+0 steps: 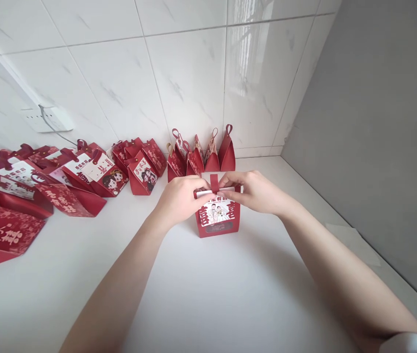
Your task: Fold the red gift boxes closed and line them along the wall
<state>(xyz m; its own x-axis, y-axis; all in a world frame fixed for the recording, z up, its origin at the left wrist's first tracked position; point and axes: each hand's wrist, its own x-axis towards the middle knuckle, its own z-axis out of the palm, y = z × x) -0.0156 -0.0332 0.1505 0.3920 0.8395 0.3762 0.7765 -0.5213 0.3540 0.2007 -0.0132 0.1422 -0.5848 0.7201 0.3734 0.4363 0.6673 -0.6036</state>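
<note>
A red and white gift box (218, 228) stands upright on the white table, with a printed couple on its front and a dark oval window below. My left hand (186, 196) pinches the left part of its top edge, thumb in front and fingers behind. On the right part of the same edge, my right hand (250, 190) pinches in the same way. Between the two hands a dark red ribbon loop (214, 183) rises from the top of the box. The fingertips behind the box are partly hidden.
Several red gift boxes with ribbon loops (226, 152) stand behind my hands against the tiled wall (189, 78). More red boxes (72, 171) crowd the left side. A wall socket (46, 120) with a grey cable is at the left. A grey panel (370, 122) borders the table's right side.
</note>
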